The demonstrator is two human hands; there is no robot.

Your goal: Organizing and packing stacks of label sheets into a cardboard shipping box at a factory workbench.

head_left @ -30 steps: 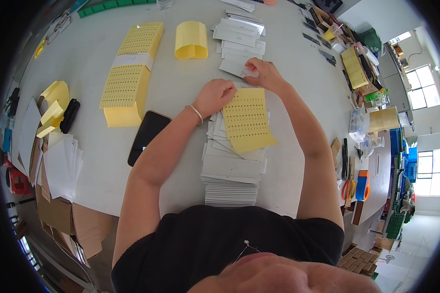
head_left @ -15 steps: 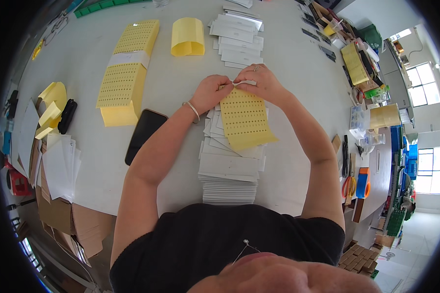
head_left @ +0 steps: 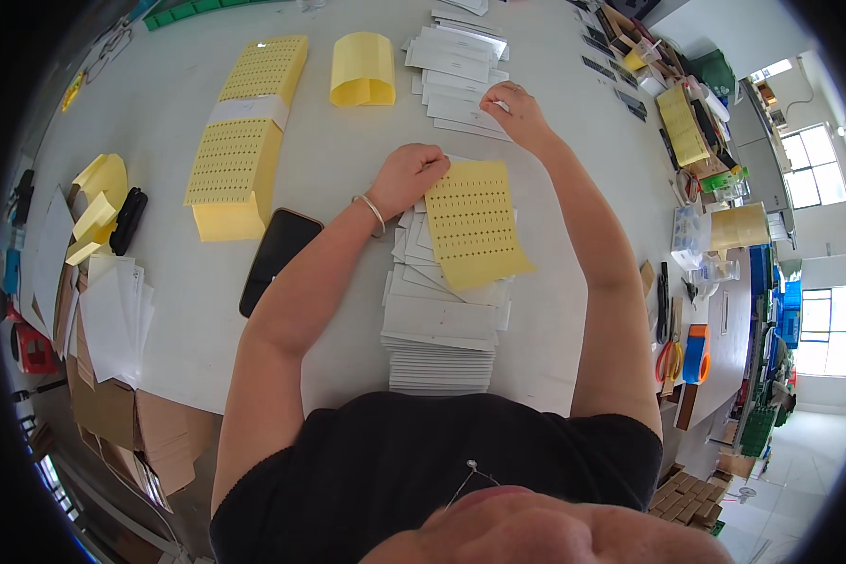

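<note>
My left hand (head_left: 409, 177) is closed with thumb and fingers at the upper left corner of a yellow sheet (head_left: 475, 226) marked with rows of small dark dots. The sheet lies over a row of overlapping white cards (head_left: 440, 320) that runs toward my body. My right hand (head_left: 517, 115) is raised to the right of the sheet's top, fingers pinched together. Whatever is between those fingertips, if anything, is too small to make out. Just beyond that hand lies a second spread of white cards (head_left: 456, 61).
Left of the cards are a black phone (head_left: 277, 258), a long stack of dotted yellow sheets (head_left: 240, 141) with a white band, and a curled yellow sheet (head_left: 362, 70). A black stapler-like object (head_left: 129, 222) lies farther left. Scissors (head_left: 669, 360) and orange-and-blue tape (head_left: 697, 354) sit right.
My right hand has left the sheet's top edge and moved up and right, fingers still pinched. My left hand stays at the corner, and the sheet's top now lies uncovered.
</note>
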